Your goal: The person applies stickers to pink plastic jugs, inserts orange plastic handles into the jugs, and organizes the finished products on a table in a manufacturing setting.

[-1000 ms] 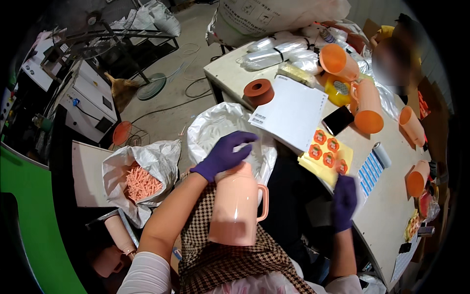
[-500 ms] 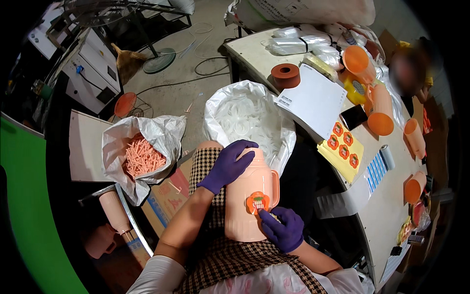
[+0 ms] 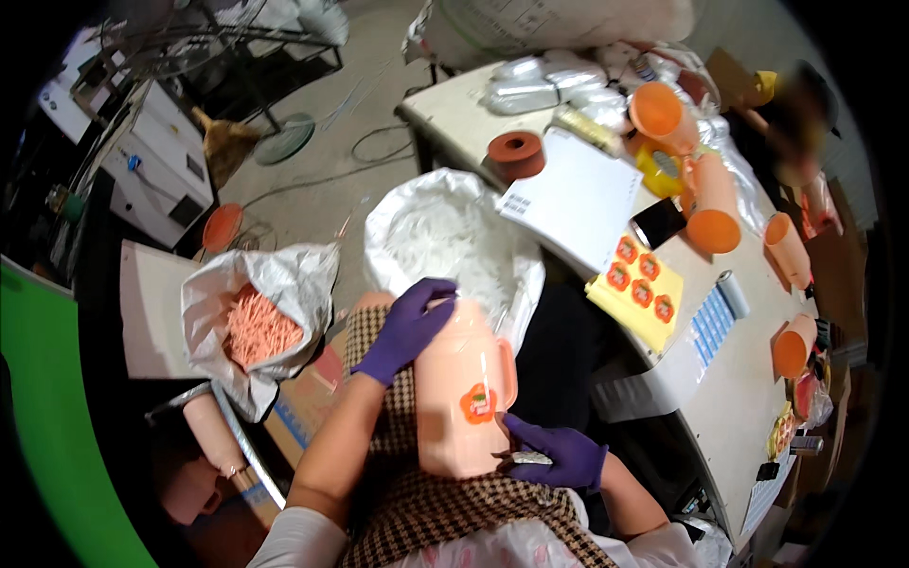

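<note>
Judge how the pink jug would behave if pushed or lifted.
The jug may be slippery, since its surface shines. Its rounded body could roll, though the side handle would likely check that. Its wall is probably stiff, as it shows no visible dent beside the left hand.

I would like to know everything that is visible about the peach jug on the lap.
The peach jug looks like glossy plastic: a wide body narrowing toward the top, with a loop handle on its right. An orange flower-shaped sticker sits low on its front. It rests against the checked apron, base toward the wearer. The left hand touches its upper end; the right hand is beside its lower right, contact unclear.
</note>
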Demonstrator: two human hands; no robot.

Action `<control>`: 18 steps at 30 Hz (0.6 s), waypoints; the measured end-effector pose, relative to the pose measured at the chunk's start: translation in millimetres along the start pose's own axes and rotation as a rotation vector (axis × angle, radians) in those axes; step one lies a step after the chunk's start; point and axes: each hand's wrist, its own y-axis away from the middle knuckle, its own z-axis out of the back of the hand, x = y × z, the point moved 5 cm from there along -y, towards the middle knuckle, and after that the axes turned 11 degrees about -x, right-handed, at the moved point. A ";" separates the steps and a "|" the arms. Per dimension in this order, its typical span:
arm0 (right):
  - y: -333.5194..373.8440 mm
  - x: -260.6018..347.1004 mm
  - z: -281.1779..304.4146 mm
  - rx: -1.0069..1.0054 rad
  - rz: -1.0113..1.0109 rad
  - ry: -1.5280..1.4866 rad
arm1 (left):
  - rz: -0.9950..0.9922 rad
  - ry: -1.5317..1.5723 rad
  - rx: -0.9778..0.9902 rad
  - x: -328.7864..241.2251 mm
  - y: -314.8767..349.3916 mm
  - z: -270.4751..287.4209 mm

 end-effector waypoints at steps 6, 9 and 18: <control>-13.4 14.9 132.2 -0.878 0.042 0.219 | 0.083 -0.263 0.292 -33.6 -14.3 7.5; -63.2 17.4 204.1 -1.176 0.341 0.501 | -0.279 -0.073 0.249 -103.5 -16.4 -0.4; -279.4 -35.3 335.9 -0.931 -0.074 0.723 | 0.180 -0.077 0.147 -46.1 -26.0 4.4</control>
